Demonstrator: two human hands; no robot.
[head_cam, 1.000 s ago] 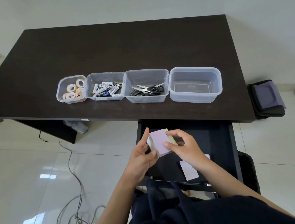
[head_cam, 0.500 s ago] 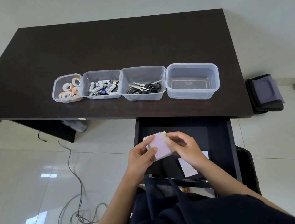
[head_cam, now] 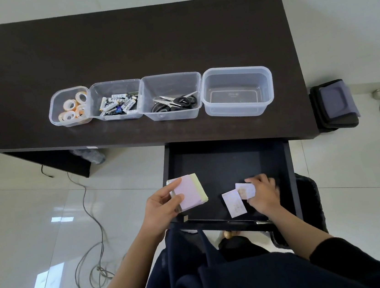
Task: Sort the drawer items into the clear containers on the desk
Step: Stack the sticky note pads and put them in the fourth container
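Both forearms are bare — no watch, ring or band shows on the left hand (head_cam: 162, 206) or the right hand (head_cam: 263, 194). A black sleeve (head_cam: 336, 251) covers the right upper arm, and dark navy fabric (head_cam: 225, 283) — folded, loosely draped — covers the lap.

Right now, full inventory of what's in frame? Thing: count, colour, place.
Desk: 1, dark brown, centre.
Clear containers: 4, in a row on the desk; the rightmost one is empty.
Tape rolls: several, white and orange, leftmost container.
Batteries: many, mostly white and black, second container.
Scissors: at least two pairs, black handles, third container.
Drawer: 1, black, open under the desk's right side.
Loose notes: 2, pale pink, drawer floor.
Sticky-note stack: 1, pink and yellow, over the drawer's left edge.
Case: 1, black and grey, floor right of desk.
Cables: grey, floor, left and right.
Left hand: holds the stack.
Right hand: on one loose note.
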